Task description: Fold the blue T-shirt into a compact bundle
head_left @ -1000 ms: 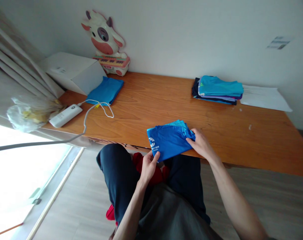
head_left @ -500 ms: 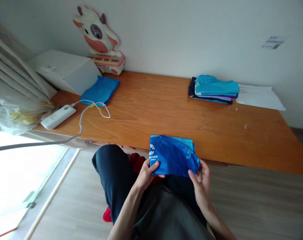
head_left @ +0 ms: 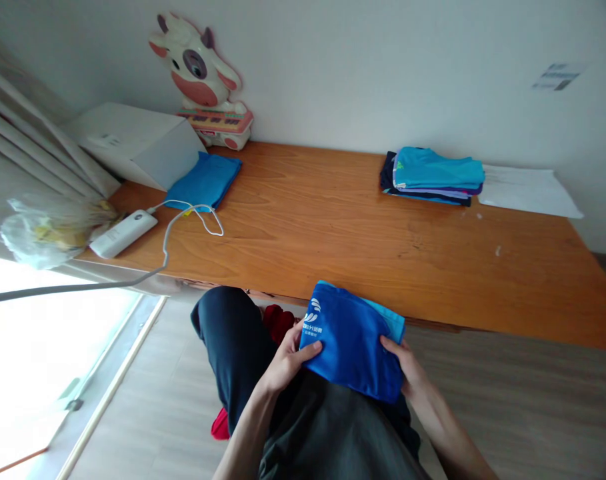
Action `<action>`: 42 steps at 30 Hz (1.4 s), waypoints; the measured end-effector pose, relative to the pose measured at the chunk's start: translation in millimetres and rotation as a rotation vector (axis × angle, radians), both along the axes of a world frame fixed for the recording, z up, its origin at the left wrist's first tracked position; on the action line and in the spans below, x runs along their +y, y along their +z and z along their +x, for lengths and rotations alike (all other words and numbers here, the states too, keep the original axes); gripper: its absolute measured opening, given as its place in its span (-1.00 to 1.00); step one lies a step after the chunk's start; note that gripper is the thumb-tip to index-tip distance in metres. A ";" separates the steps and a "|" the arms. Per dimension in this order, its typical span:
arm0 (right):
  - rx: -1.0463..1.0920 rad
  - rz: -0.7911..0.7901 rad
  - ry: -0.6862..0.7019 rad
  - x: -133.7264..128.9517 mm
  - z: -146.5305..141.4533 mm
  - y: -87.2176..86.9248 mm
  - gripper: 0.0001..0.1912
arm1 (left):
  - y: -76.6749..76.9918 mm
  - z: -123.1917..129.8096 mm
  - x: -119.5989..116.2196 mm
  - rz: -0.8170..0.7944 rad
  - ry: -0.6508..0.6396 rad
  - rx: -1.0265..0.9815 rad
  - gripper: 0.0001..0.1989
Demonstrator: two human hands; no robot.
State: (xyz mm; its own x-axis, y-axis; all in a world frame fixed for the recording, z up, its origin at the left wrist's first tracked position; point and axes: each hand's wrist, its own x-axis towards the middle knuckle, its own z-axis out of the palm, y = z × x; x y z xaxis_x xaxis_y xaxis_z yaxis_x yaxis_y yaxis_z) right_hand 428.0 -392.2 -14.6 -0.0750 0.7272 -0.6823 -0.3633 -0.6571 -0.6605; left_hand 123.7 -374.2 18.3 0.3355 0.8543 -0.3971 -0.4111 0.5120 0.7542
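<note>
I hold a folded blue shirt (head_left: 353,340) with a white logo over my lap, just off the front edge of the wooden table (head_left: 333,220). My left hand (head_left: 287,357) grips its left edge beside the logo. My right hand (head_left: 407,370) grips its right edge, partly hidden under the cloth. A lighter blue layer shows at the shirt's far edge. A stack of folded clothes (head_left: 433,177), turquoise on top, lies at the table's back right.
A folded blue cloth (head_left: 205,181) lies back left beside a white box (head_left: 133,143). A white power bank (head_left: 123,233) with a cable (head_left: 183,220), a cow toy keyboard (head_left: 207,80), white paper (head_left: 527,190) and a plastic bag (head_left: 47,230) are also here. Red cloth (head_left: 277,323) lies on my lap.
The folded blue shirt has come off the table's front edge toward my lap. Both hands moved with it, and my right hand shifted from its top to its right edge.
</note>
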 end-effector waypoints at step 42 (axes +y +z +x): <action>-0.737 0.496 0.106 60.4 118.0 41.0 0.15 | -5.0 87.7 28.8 0.164 0.087 0.202 -0.02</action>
State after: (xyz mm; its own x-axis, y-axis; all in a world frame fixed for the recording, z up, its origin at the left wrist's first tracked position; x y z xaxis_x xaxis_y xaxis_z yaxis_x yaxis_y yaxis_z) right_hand 546.0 -331.9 26.4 0.1746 0.9655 -0.1930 0.3116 -0.2401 -0.9194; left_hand 211.4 -345.4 13.3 0.1858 0.9348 -0.3026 -0.2813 0.3457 0.8952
